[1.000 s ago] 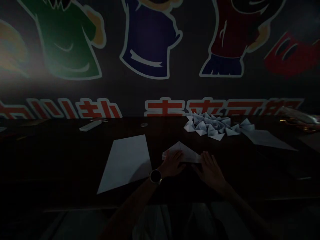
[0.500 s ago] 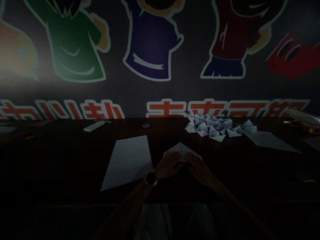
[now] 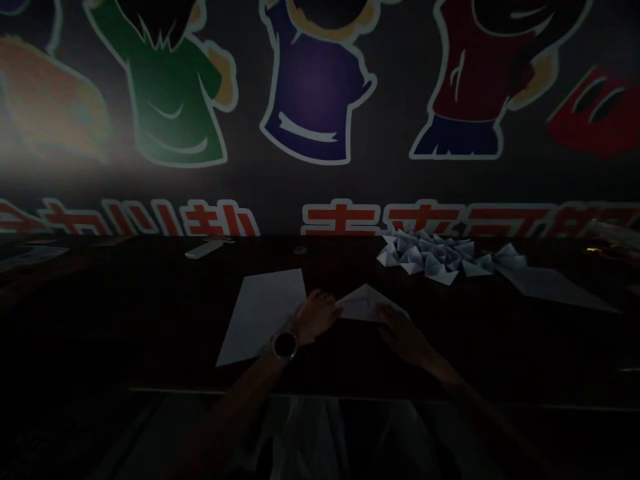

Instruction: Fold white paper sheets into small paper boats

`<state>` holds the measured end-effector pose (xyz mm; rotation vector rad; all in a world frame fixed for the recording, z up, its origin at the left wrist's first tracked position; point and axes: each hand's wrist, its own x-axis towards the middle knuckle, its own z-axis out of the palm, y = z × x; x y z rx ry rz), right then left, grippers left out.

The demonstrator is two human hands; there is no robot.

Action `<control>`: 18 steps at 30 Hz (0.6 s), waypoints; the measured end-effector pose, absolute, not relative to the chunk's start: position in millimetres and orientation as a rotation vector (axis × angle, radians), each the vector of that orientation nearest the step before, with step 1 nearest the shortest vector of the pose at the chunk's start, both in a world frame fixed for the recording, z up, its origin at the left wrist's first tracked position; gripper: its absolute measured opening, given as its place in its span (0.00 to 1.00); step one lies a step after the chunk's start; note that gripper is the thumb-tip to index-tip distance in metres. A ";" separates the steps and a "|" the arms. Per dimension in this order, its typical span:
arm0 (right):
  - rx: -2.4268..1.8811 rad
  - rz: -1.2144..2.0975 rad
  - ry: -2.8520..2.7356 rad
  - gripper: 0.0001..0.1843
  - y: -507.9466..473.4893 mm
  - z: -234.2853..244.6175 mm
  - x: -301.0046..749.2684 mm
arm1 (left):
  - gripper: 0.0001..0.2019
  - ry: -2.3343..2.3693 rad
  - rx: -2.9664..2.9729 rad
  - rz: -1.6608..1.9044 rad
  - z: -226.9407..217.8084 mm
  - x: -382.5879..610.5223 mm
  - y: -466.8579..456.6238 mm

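Your left hand (image 3: 316, 315), fingers curled, is at the left corner of the folded paper (image 3: 361, 307); whether it grips, I cannot tell. Your right hand (image 3: 404, 335) rests unclenched on the paper's right side. On the desk (image 3: 165, 320), a flat sheet (image 3: 265, 310) lies left, folded pieces (image 3: 429, 257) beyond, to the right.

The left hand (image 3: 316, 316) seems curled, the right hand (image 3: 401, 333) flatter and outstretched.

The right hand (image 3: 406, 335) masks part of a folded paper (image 3: 364, 303); the left hand (image 3: 316, 316) and wrist hide a flat sheet's (image 3: 263, 303) corner; the top edge crops painted figures (image 3: 315, 100); a small disc (image 3: 299, 251) defies identification.
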<state>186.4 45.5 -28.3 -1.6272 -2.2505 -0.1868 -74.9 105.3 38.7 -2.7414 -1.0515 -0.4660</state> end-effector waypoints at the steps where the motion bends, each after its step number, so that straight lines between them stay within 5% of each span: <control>1: -1.625 -0.182 -2.247 0.29 45.6 -26.2 186.0 | 0.17 -1.081 -2.714 -0.518 38.9 -63.8 107.6; 18: -1.533 -0.145 -2.311 0.11 78.9 16.6 190.3 | 0.09 -0.970 -2.861 -0.330 25.9 -5.2 121.8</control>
